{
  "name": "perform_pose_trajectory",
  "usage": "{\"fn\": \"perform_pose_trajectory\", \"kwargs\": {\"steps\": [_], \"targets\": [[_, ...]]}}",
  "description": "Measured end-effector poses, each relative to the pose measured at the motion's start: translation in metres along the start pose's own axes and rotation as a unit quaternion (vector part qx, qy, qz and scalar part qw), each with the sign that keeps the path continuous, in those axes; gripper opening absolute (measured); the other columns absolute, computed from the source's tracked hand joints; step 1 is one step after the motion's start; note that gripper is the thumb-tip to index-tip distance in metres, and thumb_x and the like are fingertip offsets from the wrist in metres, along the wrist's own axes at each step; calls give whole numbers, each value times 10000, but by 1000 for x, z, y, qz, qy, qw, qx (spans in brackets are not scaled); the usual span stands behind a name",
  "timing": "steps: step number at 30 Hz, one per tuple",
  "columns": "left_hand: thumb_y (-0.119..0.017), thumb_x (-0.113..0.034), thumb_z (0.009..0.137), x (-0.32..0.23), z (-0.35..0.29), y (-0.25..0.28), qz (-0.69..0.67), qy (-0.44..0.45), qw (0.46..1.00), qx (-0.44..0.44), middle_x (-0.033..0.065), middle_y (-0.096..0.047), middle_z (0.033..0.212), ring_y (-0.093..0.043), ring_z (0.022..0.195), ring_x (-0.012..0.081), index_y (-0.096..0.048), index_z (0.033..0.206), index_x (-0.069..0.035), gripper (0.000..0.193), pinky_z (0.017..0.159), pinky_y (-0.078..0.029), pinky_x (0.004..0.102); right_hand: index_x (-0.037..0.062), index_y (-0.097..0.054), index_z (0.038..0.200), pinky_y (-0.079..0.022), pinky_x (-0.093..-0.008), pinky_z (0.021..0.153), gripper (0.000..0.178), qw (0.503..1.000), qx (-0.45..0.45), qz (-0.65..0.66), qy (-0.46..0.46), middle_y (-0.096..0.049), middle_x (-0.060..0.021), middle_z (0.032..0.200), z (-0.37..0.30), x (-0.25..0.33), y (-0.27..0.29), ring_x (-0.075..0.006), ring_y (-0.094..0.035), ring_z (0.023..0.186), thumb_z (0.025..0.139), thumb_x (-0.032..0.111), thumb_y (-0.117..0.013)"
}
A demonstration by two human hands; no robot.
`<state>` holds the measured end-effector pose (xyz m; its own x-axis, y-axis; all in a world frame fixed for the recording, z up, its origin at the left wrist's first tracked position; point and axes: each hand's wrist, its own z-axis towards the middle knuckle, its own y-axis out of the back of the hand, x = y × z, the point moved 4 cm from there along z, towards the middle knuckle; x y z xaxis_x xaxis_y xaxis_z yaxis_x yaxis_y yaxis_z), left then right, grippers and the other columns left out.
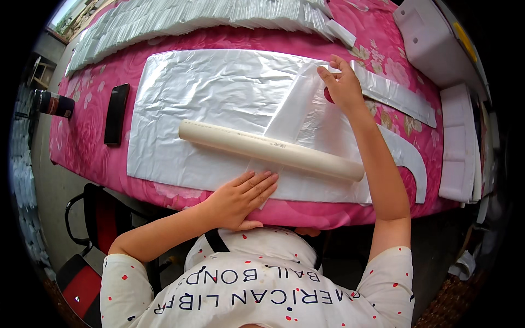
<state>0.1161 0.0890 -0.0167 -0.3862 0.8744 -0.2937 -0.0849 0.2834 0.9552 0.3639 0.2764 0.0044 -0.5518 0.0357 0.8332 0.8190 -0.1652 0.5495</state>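
A wide stack of thin white plastic bags [180,82], with handle-shaped strips at its right end, lies wrinkled on the table. Across it rests a cream-coloured plastic pipe [262,147], slanting down to the right. My left hand [247,195] presses flat on the bags by the near edge, fingers stretched out below the pipe. My right hand [343,85] reaches to the far side and pinches the edge of a plastic bag [298,104], a folded strip of which runs back toward the pipe. Part of the strip is hidden under the pipe.
A pink flowered cloth [87,136] covers the table. At the far side lie many folded white plastic packs [191,16]. A black phone [116,115] and a dark jar [54,104] are at the left. White foam boxes [432,38] stand right; a red-black chair [104,218] stands lower left.
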Motion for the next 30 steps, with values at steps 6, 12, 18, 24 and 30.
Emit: {"fn": "perform_pose_trajectory", "kwargs": {"steps": [6,12,18,24,30], "targets": [[-419,-593,838,-21,-4,-11,-1,57,998,-40,184,-303,1435,-266,1345,301,-370,1353,-10,779,1104,-164,430,32,-568,1146,-413,-398,896,422,941,165,-115,271,-564,-142,1125,-129,66,-27,-323,-510,1048,784,228,-661],[-433,-581,837,-29,-4,-12,-8,72,997,-35,184,-281,1446,-235,1359,295,-366,1361,-30,763,1101,-164,444,74,-552,1202,-442,-387,841,486,934,146,-215,245,-581,-112,1064,-156,45,-15,-302,-534,962,730,82,-668],[-520,-515,808,-10,-4,3,-70,-35,996,-31,150,-245,1470,-201,1376,275,-314,1382,-26,782,1111,-158,431,105,-525,1257,-433,-376,854,495,949,-37,-280,139,-582,-115,1067,-109,-17,68,-301,-535,965,776,99,-644],[-588,-405,765,-9,1,2,-81,-20,997,-7,145,-274,1459,-241,1362,266,-343,1366,-36,747,1111,-173,428,97,-555,1221,-418,-372,880,479,963,128,-151,185,-581,-109,1108,-155,25,39,-291,-535,994,751,100,-644],[-442,-203,852,-44,-1,-23,75,27,995,-59,135,-331,1430,-305,1332,264,-377,1361,-73,530,1078,-236,430,100,-587,1163,-386,-396,899,501,911,164,-201,321,-585,-80,1114,-175,53,-11,-267,-535,998,673,29,-666]]}}
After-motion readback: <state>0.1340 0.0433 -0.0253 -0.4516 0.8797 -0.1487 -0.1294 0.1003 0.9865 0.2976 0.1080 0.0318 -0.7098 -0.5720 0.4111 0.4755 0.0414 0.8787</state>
